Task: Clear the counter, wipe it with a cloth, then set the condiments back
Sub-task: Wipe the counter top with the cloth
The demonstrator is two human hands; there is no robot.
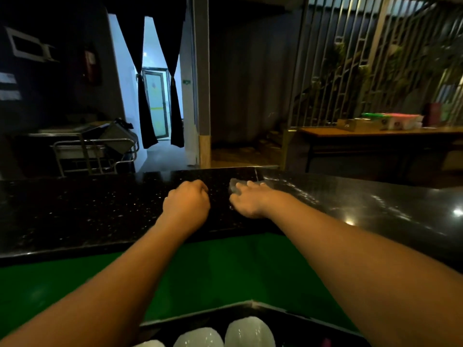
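A black speckled stone counter [87, 209] runs across the view. My right hand [250, 200] lies flat on it near the far edge, fingers spread over a small grey cloth [234, 186] that peeks out past the fingertips. My left hand [186, 202] rests beside it as a fist on the counter, holding nothing that I can see. To the right the counter surface shows wet streaks [375, 196]. No condiments stand on the counter.
A dark tray [200, 319] with several white rounded lids sits below, close to me, on a green surface [213, 266]. Beyond the counter are a metal trolley [95, 151], a curtained doorway [156, 101] and a wooden table [375, 132] with boxes.
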